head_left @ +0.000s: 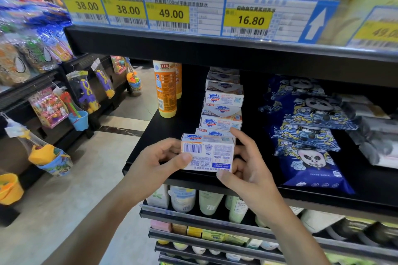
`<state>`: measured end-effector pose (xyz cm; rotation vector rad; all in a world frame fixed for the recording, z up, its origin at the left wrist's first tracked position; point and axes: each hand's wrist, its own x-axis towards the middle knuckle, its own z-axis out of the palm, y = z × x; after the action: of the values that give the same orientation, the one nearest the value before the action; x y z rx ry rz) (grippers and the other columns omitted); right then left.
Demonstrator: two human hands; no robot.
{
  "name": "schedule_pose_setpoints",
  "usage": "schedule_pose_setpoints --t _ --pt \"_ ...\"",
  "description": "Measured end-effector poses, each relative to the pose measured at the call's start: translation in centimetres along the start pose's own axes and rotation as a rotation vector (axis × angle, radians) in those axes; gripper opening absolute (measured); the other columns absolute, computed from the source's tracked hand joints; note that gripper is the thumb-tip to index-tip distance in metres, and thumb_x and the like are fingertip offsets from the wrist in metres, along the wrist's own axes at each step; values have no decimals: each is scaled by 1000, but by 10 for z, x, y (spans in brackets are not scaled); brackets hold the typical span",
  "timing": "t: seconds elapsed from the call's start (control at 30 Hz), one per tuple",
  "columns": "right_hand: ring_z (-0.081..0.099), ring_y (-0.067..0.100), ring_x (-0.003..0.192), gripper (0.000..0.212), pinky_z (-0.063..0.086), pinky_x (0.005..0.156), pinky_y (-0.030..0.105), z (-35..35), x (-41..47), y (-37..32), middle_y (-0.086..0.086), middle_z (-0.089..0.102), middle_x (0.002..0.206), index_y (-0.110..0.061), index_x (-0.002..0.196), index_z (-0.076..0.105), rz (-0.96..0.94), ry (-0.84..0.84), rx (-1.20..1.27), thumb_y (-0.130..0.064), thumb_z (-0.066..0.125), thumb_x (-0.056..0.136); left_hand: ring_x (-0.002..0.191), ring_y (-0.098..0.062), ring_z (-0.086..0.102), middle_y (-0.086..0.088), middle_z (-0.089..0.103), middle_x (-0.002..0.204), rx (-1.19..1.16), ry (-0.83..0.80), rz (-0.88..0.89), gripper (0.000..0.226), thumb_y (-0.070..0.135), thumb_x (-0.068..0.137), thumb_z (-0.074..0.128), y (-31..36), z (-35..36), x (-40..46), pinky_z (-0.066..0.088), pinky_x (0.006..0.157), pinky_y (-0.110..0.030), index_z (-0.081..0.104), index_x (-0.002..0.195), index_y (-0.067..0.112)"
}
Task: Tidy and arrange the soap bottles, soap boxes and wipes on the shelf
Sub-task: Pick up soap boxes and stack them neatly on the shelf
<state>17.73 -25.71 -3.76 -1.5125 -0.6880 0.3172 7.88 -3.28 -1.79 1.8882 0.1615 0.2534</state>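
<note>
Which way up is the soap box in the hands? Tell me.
Upside down. The soap box held by left hand and right hand shows inverted back-panel print.

Both hands on one soap box [207,153] at the shelf [172,127] front | left hand [159,157] grips its left end, right hand [243,163] its right | row of soap boxes [223,109] behind | orange bottle [164,90] left | blue wipes packs [308,131] right
</note>
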Motion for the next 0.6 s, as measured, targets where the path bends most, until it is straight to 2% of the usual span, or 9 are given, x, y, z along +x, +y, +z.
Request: schedule_pose_setpoints --t 0.13,0.27,0.33,0.47,0.6 --pt "59 26 81 94 50 73 31 -1 2 1 -5 68 123 -59 142 44 -4 -25 -33 14 67 88 110 -14 73 9 78 114 -9 0 -4 30 40 92 66 -1 0 0 57 96 -31 71 118 25" --pt "60 39 88 93 51 75 34 1 2 1 -5 67 120 -60 142 44 -25 -19 -44 15 66 90 108 -14 74 8 79 114 -8 0 -14 30 40 93 65 1 0 0 57 96 -32 72 117 24" --pt "61 39 88 88 53 78 35 2 1 1 -5 67 119 -58 141 46 -31 -11 -35 11 68 92 108 -15 74 5 79 114 -25 4 -20 31 39 94 63 1 0 0 58 97 -32 72 117 21" --pt "54 21 74 71 52 77 35 3 0 -1 -4 68 119 -45 140 52 -31 -6 -21 -9 79 86 108 -12 74 7 79 112 -49 9 -42 32 42 98 55 3 -2 0 55 91 -28 72 113 19" --pt "56 26 76 73 49 75 43 3 -1 0 3 69 114 -35 145 50 -11 -5 -40 -25 83 81 106 -12 72 6 79 111 -48 22 -50 35 49 98 51 5 -2 -1 51 91 -27 73 111 25"
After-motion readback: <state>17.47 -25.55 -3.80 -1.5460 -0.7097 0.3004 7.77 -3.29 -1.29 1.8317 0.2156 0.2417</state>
